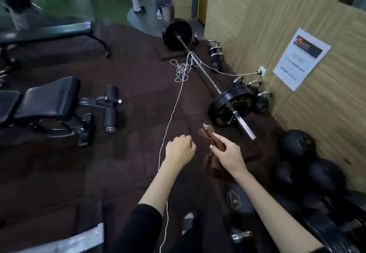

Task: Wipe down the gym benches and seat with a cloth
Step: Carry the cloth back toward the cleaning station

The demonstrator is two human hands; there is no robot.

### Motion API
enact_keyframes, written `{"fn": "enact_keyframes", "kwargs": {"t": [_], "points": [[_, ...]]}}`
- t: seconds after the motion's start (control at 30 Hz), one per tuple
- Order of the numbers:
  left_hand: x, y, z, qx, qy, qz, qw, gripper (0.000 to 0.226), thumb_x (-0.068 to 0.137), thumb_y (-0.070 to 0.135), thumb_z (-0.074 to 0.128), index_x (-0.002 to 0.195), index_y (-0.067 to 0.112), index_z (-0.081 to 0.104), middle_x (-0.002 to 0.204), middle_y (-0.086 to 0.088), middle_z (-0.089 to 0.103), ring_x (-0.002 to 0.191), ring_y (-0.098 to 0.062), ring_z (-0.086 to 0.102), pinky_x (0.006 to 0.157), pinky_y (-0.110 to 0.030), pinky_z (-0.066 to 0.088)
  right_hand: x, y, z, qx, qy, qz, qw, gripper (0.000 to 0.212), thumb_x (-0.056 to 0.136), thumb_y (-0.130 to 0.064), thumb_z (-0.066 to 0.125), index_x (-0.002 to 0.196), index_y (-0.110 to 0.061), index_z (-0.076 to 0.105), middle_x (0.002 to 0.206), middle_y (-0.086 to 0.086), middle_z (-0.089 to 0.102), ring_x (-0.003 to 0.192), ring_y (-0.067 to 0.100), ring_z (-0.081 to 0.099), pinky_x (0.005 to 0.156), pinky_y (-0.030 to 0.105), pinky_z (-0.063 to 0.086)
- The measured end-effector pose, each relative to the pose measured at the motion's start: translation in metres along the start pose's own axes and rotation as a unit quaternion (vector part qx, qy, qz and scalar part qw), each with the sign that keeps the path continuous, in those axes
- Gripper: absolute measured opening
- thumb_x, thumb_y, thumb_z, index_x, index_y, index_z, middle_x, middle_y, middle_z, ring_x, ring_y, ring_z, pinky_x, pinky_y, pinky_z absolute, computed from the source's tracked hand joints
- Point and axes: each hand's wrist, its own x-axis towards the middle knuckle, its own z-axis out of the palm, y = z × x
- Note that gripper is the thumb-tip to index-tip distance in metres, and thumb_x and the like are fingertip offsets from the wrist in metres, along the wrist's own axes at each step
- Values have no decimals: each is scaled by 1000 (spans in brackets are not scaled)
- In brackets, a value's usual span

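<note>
Cloth [206,137], right hand [227,153] gripping, end pointing away

Both forearms reach forward from the near edge, bare from elbow to wrist, and a dark sleeve [142,229] covers the left upper arm. The left hand [179,150] is held back-up, its fingers curled under in a loose fist with nothing seen in it. Just right of it, the right hand [227,152] grips a bunched brown cloth [206,136], thumb along its side.

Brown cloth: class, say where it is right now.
Head view, lower centre-right: the brown cloth is held in the right hand, beside the left hand, near the barbell.
</note>
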Motion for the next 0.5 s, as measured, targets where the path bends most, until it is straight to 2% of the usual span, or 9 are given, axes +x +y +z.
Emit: {"fn": "enact_keyframes", "kwargs": {"t": [0.17,0.37,0.5], "points": [[78,-23,-6,0,8,-32,999,31,95,30,37,109,15,60,111,-2,60,106,-27,56,83,-36,42,89,-10,16,6,-26,-21,999,46,83,-17,70,129,-20,59,124,-1,64,114,7,56,90,6,34],[188,-54,-31,-4,16,-39,999,26,94,28,38,96,12,58,103,-4,61,99,-30,58,76,-35,39,210,-38,35,9,-53,-33,998,48,84,-17,70,130,-21,59,124,-4,64,112,2,55,86,-3,32],[260,-74,-51,-1,14,-45,999,26,95,27,37,93,11,57,101,-5,62,96,-31,58,75,-36,39,286,-55,49,6,-67,-31,997,48,83,-18,70,130,-23,59,123,-6,64,112,2,56,89,3,34]]}}
